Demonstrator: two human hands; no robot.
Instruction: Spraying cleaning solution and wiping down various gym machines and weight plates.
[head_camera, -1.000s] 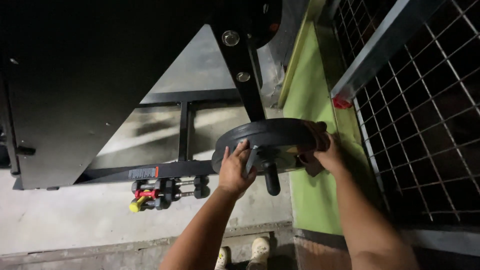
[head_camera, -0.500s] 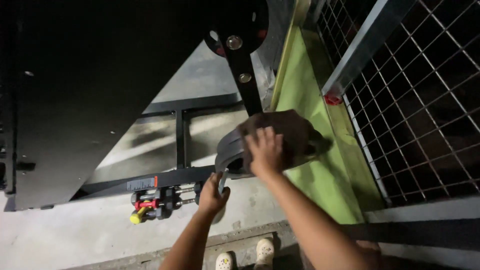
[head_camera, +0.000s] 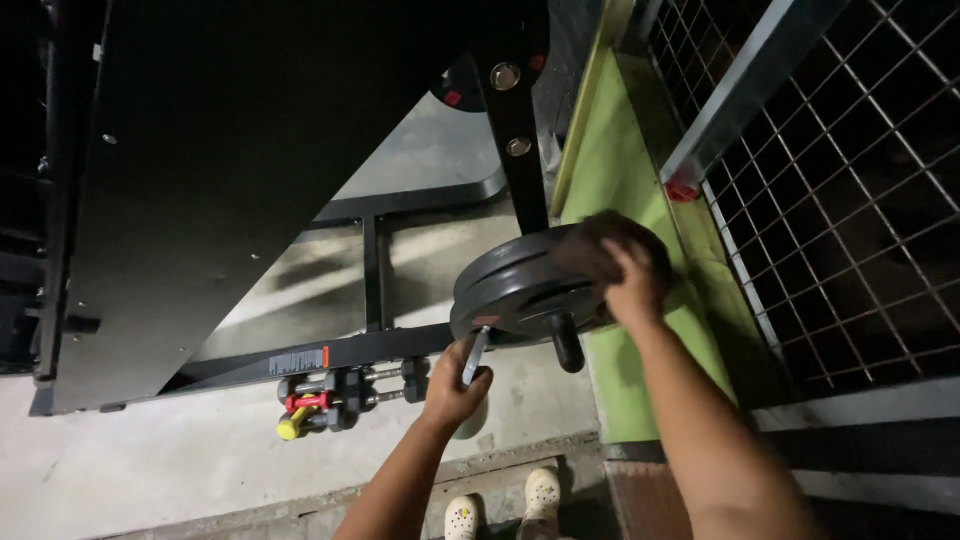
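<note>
A black round weight plate (head_camera: 515, 290) sits on a short black peg (head_camera: 567, 345) of a dark machine arm (head_camera: 518, 150). My right hand (head_camera: 635, 285) presses a dark cloth (head_camera: 600, 245) against the plate's upper right edge. My left hand (head_camera: 455, 385) is just below the plate's lower left edge, shut on a small grey-tipped object (head_camera: 473, 355) that I cannot make out; its tip points up at the plate.
A large black panel (head_camera: 200, 180) fills the upper left. Small dumbbells, one red and one yellow (head_camera: 320, 400), lie by the black floor frame (head_camera: 375, 270). A green strip (head_camera: 610, 180) and a wire mesh fence (head_camera: 850, 200) run along the right. My pale shoes (head_camera: 505, 510) show at the bottom.
My left hand left the plate's face and dropped below it, closed on the grey-tipped object. My right hand carried the cloth over the plate's top to its upper right edge.
</note>
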